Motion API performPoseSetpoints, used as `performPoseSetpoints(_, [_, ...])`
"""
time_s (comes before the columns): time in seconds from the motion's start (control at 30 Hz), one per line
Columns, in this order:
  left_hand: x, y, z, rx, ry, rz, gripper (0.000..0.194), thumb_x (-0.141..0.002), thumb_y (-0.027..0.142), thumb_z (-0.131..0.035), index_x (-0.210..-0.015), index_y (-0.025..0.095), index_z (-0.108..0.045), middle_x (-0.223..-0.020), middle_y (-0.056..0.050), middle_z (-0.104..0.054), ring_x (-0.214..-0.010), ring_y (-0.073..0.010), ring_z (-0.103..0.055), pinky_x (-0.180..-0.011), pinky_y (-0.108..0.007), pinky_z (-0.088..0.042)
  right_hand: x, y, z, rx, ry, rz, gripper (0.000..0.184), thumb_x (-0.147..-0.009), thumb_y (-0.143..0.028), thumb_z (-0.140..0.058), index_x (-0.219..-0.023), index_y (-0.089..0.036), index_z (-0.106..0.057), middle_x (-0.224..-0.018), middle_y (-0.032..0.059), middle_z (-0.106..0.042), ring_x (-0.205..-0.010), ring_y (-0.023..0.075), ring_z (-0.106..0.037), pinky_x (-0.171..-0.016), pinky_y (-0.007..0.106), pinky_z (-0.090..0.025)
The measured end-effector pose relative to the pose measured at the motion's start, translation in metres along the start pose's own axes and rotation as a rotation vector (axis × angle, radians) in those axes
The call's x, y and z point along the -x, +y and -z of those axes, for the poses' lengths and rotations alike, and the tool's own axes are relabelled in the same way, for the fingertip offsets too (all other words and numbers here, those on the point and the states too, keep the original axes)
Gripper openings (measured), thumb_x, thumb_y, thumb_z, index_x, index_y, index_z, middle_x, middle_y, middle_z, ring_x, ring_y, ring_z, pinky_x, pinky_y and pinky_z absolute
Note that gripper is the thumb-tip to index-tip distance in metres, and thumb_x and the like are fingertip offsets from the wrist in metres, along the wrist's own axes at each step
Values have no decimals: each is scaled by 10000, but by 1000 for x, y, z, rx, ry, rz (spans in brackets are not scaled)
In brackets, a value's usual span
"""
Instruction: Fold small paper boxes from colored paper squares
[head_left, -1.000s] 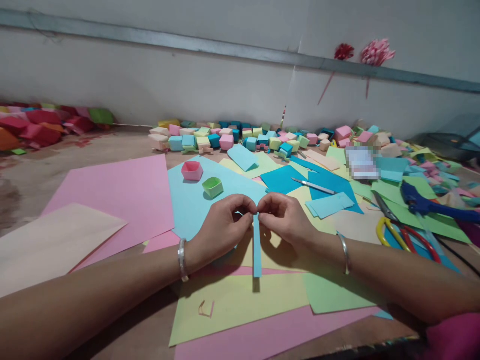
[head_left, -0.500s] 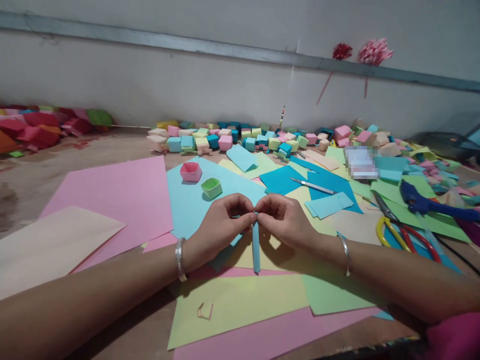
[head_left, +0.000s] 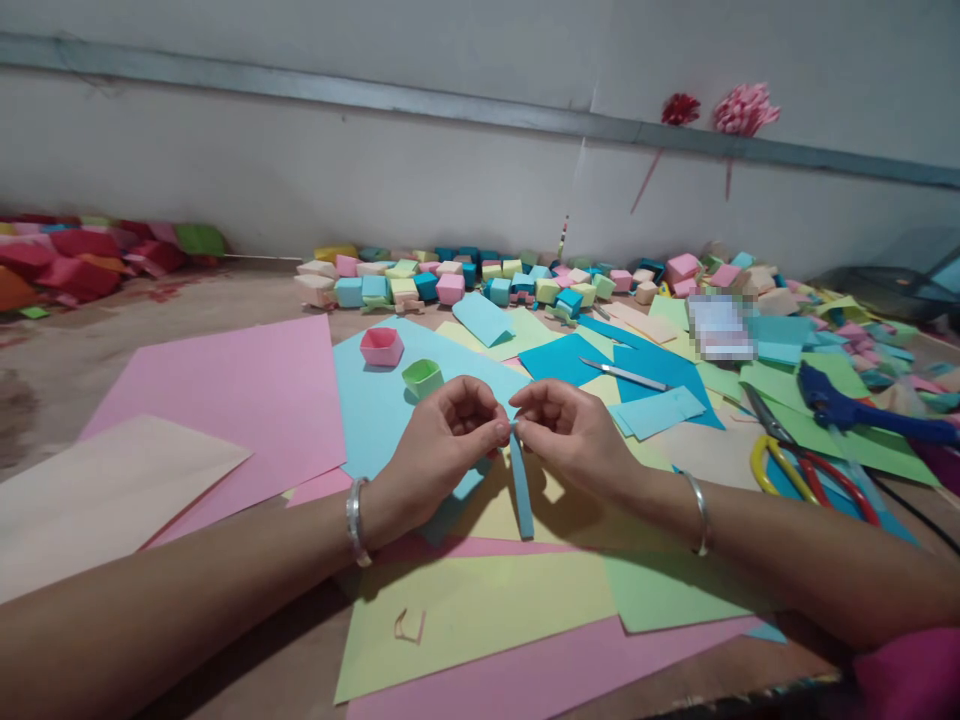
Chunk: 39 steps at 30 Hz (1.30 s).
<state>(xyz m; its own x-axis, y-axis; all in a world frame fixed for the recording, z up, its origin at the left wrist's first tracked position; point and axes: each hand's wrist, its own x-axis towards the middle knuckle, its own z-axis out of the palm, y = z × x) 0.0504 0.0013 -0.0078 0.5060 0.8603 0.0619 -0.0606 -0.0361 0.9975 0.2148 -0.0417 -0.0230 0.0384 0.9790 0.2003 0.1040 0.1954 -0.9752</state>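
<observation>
A narrow light blue paper strip [head_left: 521, 490] hangs down from between my two hands, its upper end hidden at the fingertips. My left hand [head_left: 450, 440] pinches that end between thumb and curled fingers. Close against it, my right hand [head_left: 566, 435] has its thumb at the top of the strip, with the index finger arched above and the other fingers curled. Just beyond my left hand stands a small open green paper box [head_left: 423, 378], and farther back a pink one [head_left: 382, 346]. Both boxes sit on a light blue sheet [head_left: 360, 420].
Scissors [head_left: 799, 465] with yellow and red handles lie at right beside a blue-handled tool [head_left: 832, 400]. A craft knife [head_left: 626, 374] rests on blue paper. Small folded paper boxes [head_left: 450, 288] line the wall. A pink sheet [head_left: 225, 390] spreads at left.
The strip's lower end has swung to the right, so it now hangs slanted. My fingertips have shifted slightly, and the right index finger has lifted away from the left hand.
</observation>
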Motion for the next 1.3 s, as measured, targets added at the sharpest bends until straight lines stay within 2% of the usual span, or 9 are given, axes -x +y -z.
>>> performPoseSetpoints(0.1, [0, 0, 0, -2, -3, 10, 261, -748, 271, -757, -787, 177, -517, -691, 50, -566, -585, -74, -531, -528, -187, -437, 0, -3, -1, -65, -7, -131, 112, -744, -217, -641, -848, -176, -634, -676, -11, -633, -602, 116, -589, -581, 248, -486])
performPoseSetpoints(0.2, [0, 0, -1, 1, 4, 18, 298, -713, 286, -785, -782, 175, -518, -692, 48, -566, -592, -77, -523, -525, -188, -437, 0, -6, -2, -76, 0, -172, 63, -734, -221, -641, -773, -172, -638, -622, -18, -614, -540, 102, -555, -526, 232, -459])
performPoseSetpoints(0.37, [0, 1, -2, -15, 17, 34, 314, -690, 304, -797, -776, 174, -525, -704, 35, -570, -615, -88, -527, -545, -198, -452, -1, -6, -2, -32, -6, -186, 43, -721, -210, -639, -721, -168, -634, -576, -28, -582, -501, 90, -512, -487, 220, -427])
performPoseSetpoints(0.6, [-1, -1, -1, 60, -3, 92, 283, -691, 334, -780, -798, 159, -586, -699, 8, -575, -610, -111, -560, -536, -214, -456, 2, -3, -5, -13, 51, -138, 73, -744, -238, -636, -764, -172, -610, -600, -43, -576, -505, 77, -499, -471, 200, -394])
performPoseSetpoints(0.73, [0, 2, -2, -68, -32, 135, 255, -756, 385, -712, -763, 144, -629, -661, 2, -579, -540, -96, -516, -494, -211, -422, 3, -2, -5, -2, 64, -97, 87, -767, -255, -632, -785, -175, -603, -625, -36, -590, -534, 84, -528, -496, 204, -427])
performPoseSetpoints(0.87, [3, 7, -4, -257, 21, 54, 228, -793, 353, -660, -692, 152, -623, -573, 20, -542, -500, -93, -483, -467, -207, -381, 3, -1, -4, 45, 48, -63, 69, -772, -241, -625, -788, -178, -599, -656, -25, -604, -565, 94, -565, -509, 206, -455])
performPoseSetpoints(0.97, [3, 8, -3, -346, 39, -7, 217, -796, 316, -634, -646, 159, -632, -519, 25, -528, -484, -88, -446, -446, -200, -341, 3, 0, -4, 64, 37, -91, 87, -763, -252, -630, -804, -185, -593, -661, -16, -614, -557, 111, -585, -471, 213, -469])
performPoseSetpoints(1.13, [3, 6, -1, -423, 12, -80, 187, -757, 269, -638, -604, 165, -661, -534, 12, -570, -519, -103, -458, -464, -210, -345, 3, -1, -1, 73, -31, -177, 85, -737, -245, -627, -769, -194, -567, -602, -29, -602, -443, 109, -561, -395, 221, -464])
performPoseSetpoints(1.3, [3, 6, -1, -477, -47, -105, 156, -746, 243, -636, -617, 170, -684, -609, -14, -634, -590, -131, -515, -528, -232, -391, 5, -9, -1, 113, -51, -175, 66, -674, -170, -621, -672, -188, -557, -552, -29, -582, -472, 113, -565, -424, 219, -448])
